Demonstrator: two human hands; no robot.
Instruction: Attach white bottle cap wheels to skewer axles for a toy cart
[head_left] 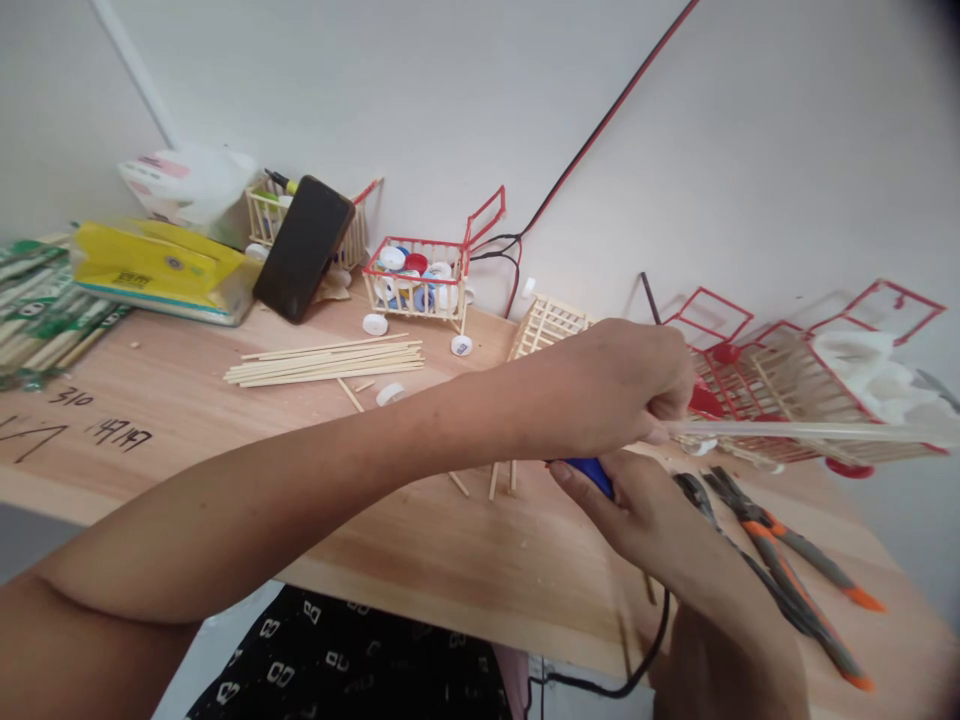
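Black cloth with pale outlined shapes (337, 660) shows below the front edge of a wooden tabletop (450, 540). From the lower right, the right forearm angles up and leftward; the right hand (656, 505) grips a blue tool (596, 472), thumb against it, other fingers mostly hidden. A black cord (622, 690) hangs near that forearm. The left arm stretches across from the lower left, its hand (637, 385) palm-down just above the right, fingers curled together, clamped on a translucent rod (810, 431) that points right, over the tabletop's right part. Grey-and-orange pliers (780, 555) lie by the right edge. Toward the left front edge, black handwriting (112, 433) reads "310" and "147/147". Beyond are loose wooden sticks (322, 362) and, at far left, green-printed stick packs (45, 310). Along the back edge stand a yellow packet (157, 262), its label too small to read, a leaning smartphone (304, 248), a red-rimmed miniature cart (420, 280) full of bottle caps, and more stick carts (795, 385) at right. Behind, a red-and-black cable (607, 117) crosses the pale wall (420, 90).
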